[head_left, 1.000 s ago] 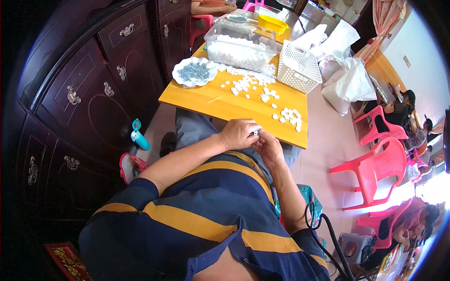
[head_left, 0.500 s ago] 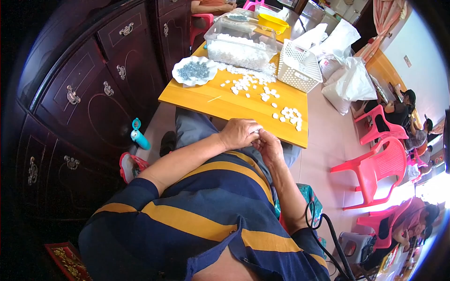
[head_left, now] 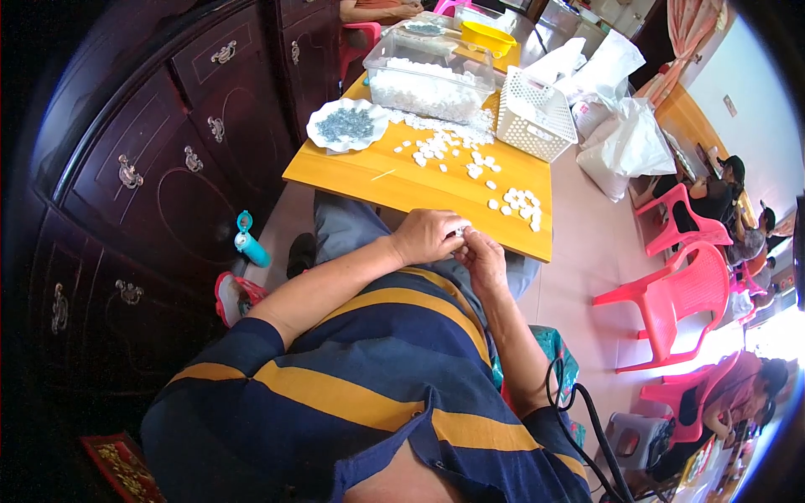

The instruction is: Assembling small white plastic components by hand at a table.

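My left hand [head_left: 426, 236] and my right hand [head_left: 484, 261] meet just in front of the table's near edge, above my lap. Both are closed, with thumbs and fingers pinched around one small white piece [head_left: 459, 231]. Most of that piece is covered by my fingers. On the wooden table [head_left: 335, 174] beyond lie several similar flat white pieces [head_left: 521, 204], some loose at the right and more scattered toward the middle. A white scalloped plate [head_left: 315, 127] at the left holds a heap of small grey-blue, translucent parts [head_left: 345, 125].
A clear plastic bin [head_left: 482, 82] of white pieces stands at the back, beside a white perforated basket [head_left: 549, 149]. A thin pale stick [head_left: 383, 175] lies near the front edge. White sacks [head_left: 620, 151] and pink chairs [head_left: 671, 302] are at the right; dark cabinets [head_left: 151, 210] line the left.
My fingers have shifted slightly around the small white piece, my right hand's fingertips a little higher. The things on the table stay as they were.
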### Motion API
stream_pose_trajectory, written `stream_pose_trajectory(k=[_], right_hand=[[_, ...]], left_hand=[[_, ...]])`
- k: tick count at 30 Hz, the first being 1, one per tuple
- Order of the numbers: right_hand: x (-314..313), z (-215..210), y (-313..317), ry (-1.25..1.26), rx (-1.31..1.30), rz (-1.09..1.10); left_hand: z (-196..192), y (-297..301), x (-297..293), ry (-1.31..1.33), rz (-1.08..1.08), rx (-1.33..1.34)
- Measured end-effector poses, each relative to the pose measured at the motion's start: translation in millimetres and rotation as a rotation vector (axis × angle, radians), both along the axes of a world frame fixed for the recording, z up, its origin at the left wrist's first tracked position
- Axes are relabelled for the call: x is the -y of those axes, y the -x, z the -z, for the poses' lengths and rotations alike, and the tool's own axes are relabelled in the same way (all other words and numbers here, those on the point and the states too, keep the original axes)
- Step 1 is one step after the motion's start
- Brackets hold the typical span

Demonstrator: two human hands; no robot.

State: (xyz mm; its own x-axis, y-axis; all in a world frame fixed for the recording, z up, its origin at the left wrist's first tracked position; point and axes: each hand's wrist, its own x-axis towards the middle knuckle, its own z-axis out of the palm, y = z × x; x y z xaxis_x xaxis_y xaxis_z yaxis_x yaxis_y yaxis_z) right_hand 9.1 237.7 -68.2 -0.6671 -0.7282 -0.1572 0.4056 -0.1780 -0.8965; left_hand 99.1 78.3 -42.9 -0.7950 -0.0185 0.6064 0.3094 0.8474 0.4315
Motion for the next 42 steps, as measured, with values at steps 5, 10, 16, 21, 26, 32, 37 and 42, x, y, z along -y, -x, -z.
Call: stream_pose_trajectory(k=[5,10,16,21,26,32,37,42], right_hand=[[-0.9,5.1,5.1,0.039,0.03,-0.028],[-0.7,-4.7,-0.8,0.028,0.068,0.011],[-4.6,-10.0,1.8,0.028,0.053,-0.06],[-5.2,-10.8,2.3,-0.005,0.067,-0.047],[-2.2,-3.8,3.6,-0.002,0.001,-0.009],[2.1,-2.9,1.5,0.027,0.003,0.11],[5.1,3.5,0.3,0.03,-0.045,0.134],[6.2,-2.4,-3.8,0.038,-0.151,0.113]], left_hand=[[0.5,0.1,3.3,-0.042,0.036,0.029],[0.1,1.9,6.4,-0.042,0.079,0.051],[2.1,4.1,8.4,-0.076,0.128,0.021],[2.7,4.9,8.8,-0.069,0.134,0.041],[-2.7,2.0,2.4,-0.122,0.094,0.031],[-7.5,0.1,-3.4,-0.263,-0.064,0.113],[5.4,5.5,-2.8,-0.421,0.005,0.094],[15.5,10.9,4.0,-0.506,0.043,0.136]])
